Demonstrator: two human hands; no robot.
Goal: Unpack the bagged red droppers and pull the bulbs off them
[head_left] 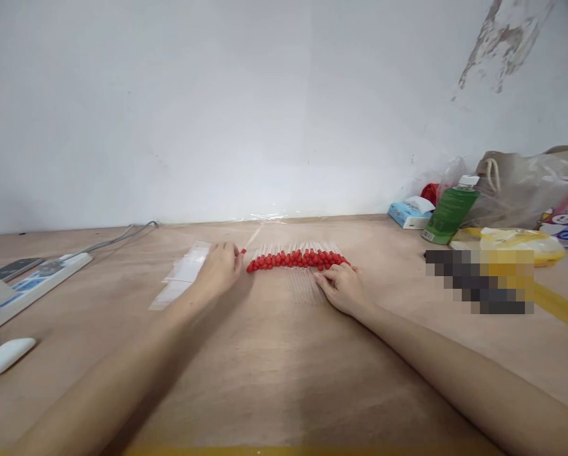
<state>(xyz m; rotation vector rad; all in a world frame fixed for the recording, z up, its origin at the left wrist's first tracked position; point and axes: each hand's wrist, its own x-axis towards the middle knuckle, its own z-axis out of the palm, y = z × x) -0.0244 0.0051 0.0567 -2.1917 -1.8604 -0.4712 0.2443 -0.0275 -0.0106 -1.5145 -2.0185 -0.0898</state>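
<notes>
Red-headed sticks (pixel 293 258) lie in row on wood table (pixel 255 373). My L hand (pixel 224 261) near-closed, pinching single red-tipped stick (pixel 254 237) by row's L end. My R hand (pixel 344 286) half-curled at R end, can't tell if gripping. Clear bags (pixel 183 275) beside L hand.

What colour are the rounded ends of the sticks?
The rounded ends are red, seen in the head view.
</notes>
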